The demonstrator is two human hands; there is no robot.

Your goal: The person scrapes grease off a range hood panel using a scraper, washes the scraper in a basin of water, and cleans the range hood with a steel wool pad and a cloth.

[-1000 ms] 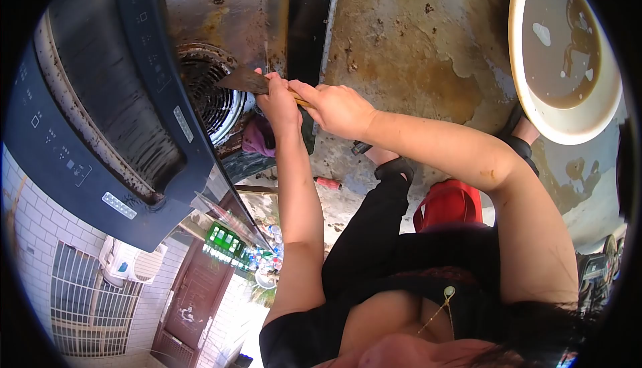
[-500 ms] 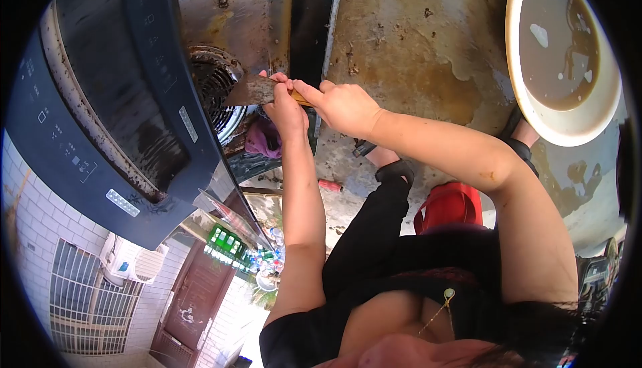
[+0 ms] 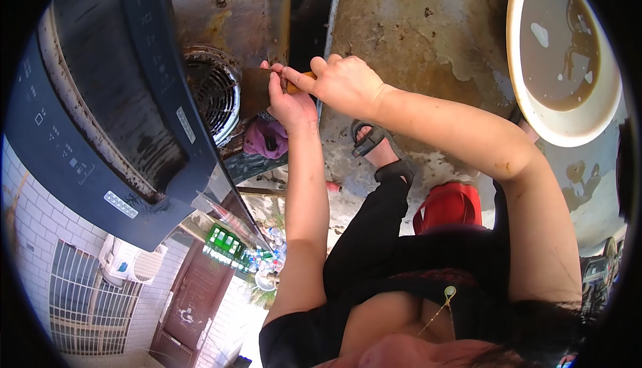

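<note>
My right hand [image 3: 349,87] is wrapped round the yellow handle of a scraper [image 3: 255,92], a putty knife with a wide, dull brown blade. My left hand [image 3: 292,106] is closed on the scraper where handle meets blade, its thumb in front and its fingertips showing behind. The blade hangs over the greasy inside of a range hood [image 3: 251,13], just right of the round fan grille [image 3: 217,94]. Just below the blade, a crumpled purple cloth [image 3: 261,139] lies at the hood's edge.
The hood's dark glass panel [image 3: 100,100] stands on the left. A white basin [image 3: 515,53] of murky water is at the upper right. Wet, dirty concrete [image 3: 414,27] spreads between them. Below are a red bucket [image 3: 451,207], my sandalled foot [image 3: 380,148] and green crates [image 3: 224,239].
The scraper blade has turned and shifted right, away from the fan grille. Both hands moved slightly, the right one upward. My foot shows more fully beneath my forearm.
</note>
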